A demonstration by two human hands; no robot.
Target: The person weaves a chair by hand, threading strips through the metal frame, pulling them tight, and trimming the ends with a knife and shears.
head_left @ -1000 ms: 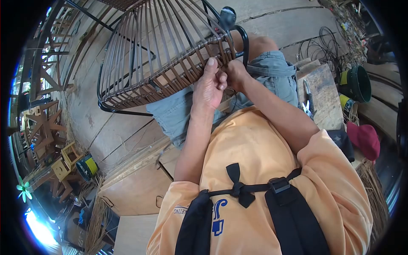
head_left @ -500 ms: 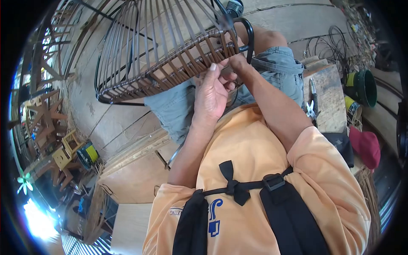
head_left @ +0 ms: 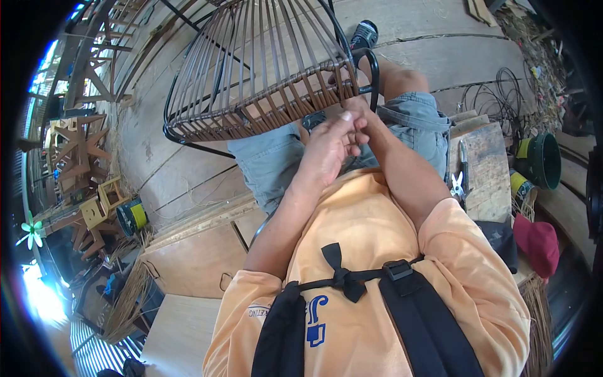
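A chair [head_left: 251,108] with a black metal frame and brown strands stretched across it leans over my lap at the top. Its lower edge is wrapped in close bindings. My right hand [head_left: 353,100] is at the right end of that edge, its fingers partly hidden behind the strands and closed around the bound rail. Just below, my left hand [head_left: 330,147] is held near my right wrist, thumb and fingers curled together. Whatever lies between those fingertips is too small to make out.
On the wooden board [head_left: 490,163] at my right lie snips [head_left: 457,185] and a knife [head_left: 463,157]. Beyond are a dark green bucket [head_left: 544,160], a maroon cap [head_left: 536,245] and coiled black cord [head_left: 499,100]. Wooden stools [head_left: 78,154] and another bucket [head_left: 132,217] stand at left.
My left hand has come away from the bound edge, moving toward my right wrist. The chair appears farther right and higher in view, partly because the view has shifted.
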